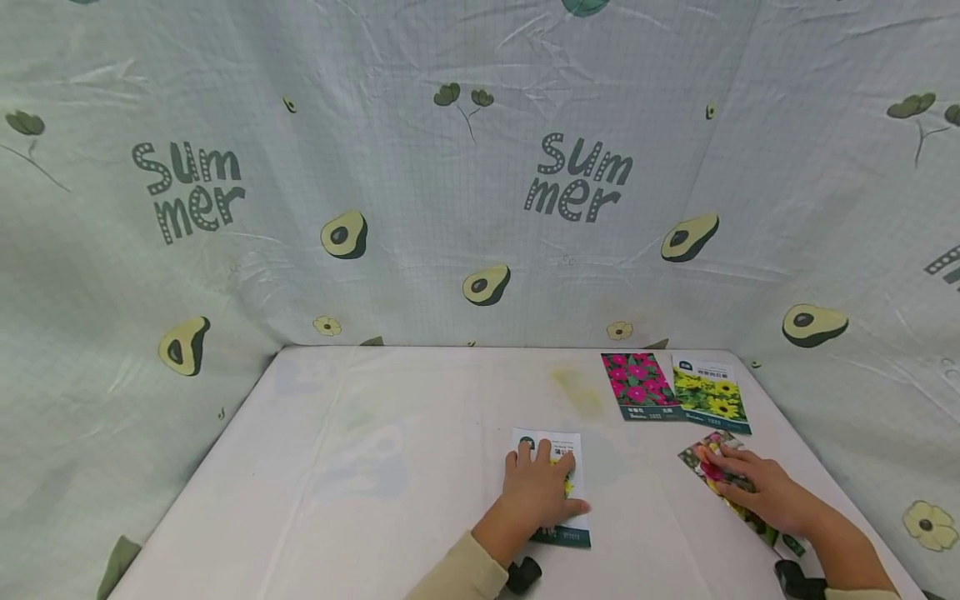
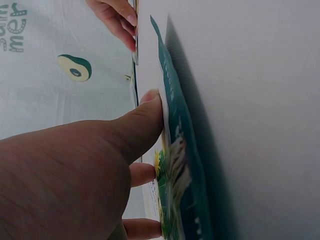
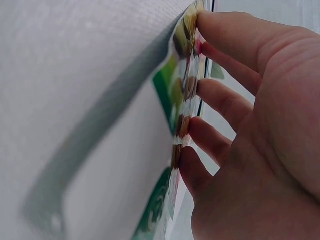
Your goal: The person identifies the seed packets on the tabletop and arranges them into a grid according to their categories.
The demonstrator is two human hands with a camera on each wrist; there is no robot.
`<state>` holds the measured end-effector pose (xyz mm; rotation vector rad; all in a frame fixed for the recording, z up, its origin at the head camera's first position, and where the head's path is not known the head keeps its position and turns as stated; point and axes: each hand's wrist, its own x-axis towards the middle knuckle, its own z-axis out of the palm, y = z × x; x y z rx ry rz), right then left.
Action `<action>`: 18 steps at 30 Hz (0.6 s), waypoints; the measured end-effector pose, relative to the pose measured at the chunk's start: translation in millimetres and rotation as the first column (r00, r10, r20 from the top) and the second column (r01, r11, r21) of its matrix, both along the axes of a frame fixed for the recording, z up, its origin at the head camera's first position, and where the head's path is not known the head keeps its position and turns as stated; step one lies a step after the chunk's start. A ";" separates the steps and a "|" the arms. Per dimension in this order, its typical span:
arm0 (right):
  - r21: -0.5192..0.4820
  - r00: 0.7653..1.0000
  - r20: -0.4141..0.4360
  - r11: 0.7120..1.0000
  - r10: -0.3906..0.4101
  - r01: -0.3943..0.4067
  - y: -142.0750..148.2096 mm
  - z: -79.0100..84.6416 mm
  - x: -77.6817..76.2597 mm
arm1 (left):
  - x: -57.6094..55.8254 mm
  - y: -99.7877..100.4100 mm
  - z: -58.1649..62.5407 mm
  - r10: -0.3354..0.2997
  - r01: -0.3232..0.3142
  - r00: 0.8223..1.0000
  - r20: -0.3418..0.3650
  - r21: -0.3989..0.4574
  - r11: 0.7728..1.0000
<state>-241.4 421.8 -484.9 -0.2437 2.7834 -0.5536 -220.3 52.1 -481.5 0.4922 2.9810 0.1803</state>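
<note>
My left hand (image 1: 534,498) rests with spread fingers on a flower-seed packet (image 1: 572,535), which has a white top, yellow flowers and a dark teal lower band. In the left wrist view the thumb and two fingertips touch the face of this packet (image 2: 172,95), whose teal end lifts slightly off the table. To the right, my right hand (image 1: 772,492) lies over a second packet (image 1: 703,467) with colourful flowers, turned aslant. Its fingertips press that packet (image 3: 175,87) in the right wrist view, where one end bends up from the surface. Both hands partly hide the prints.
Behind the right hand lie a packet with pink flowers (image 1: 637,383) and one with yellow flowers (image 1: 711,396), side by side and touching. The white table (image 1: 315,467) meets a printed avocado curtain (image 1: 420,200) at the back and sides.
</note>
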 end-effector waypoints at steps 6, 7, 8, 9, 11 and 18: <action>-0.025 1.000 -0.011 1.000 0.009 -0.010 0.7 1.6 0.2 | 2.6 -3.7 6.5 -0.010 0.010 1.000 0.006 0.001 1.000; -0.025 1.000 -0.009 1.000 0.008 -0.008 0.5 1.7 0.1 | 2.9 -4.6 7.1 -0.014 0.014 1.000 0.009 -0.001 1.000; -0.024 1.000 -0.006 1.000 0.008 -0.008 0.4 1.5 0.2 | 3.0 -5.6 7.9 -0.016 0.016 1.000 0.014 -0.002 1.000; -0.022 1.000 -0.002 1.000 0.005 -0.005 0.1 1.6 0.1 | 3.3 -6.7 8.2 -0.019 0.019 1.000 0.018 -0.004 1.000; -0.020 1.000 0.007 1.000 -0.001 0.001 -0.6 1.7 0.4 | 2.8 -8.8 7.2 -0.024 0.024 0.999 0.024 -0.007 1.000; -0.014 1.000 0.002 1.000 0.002 -0.002 -0.3 1.2 0.1 | -3.5 -15.1 -3.8 -0.027 0.027 0.999 0.034 0.004 1.000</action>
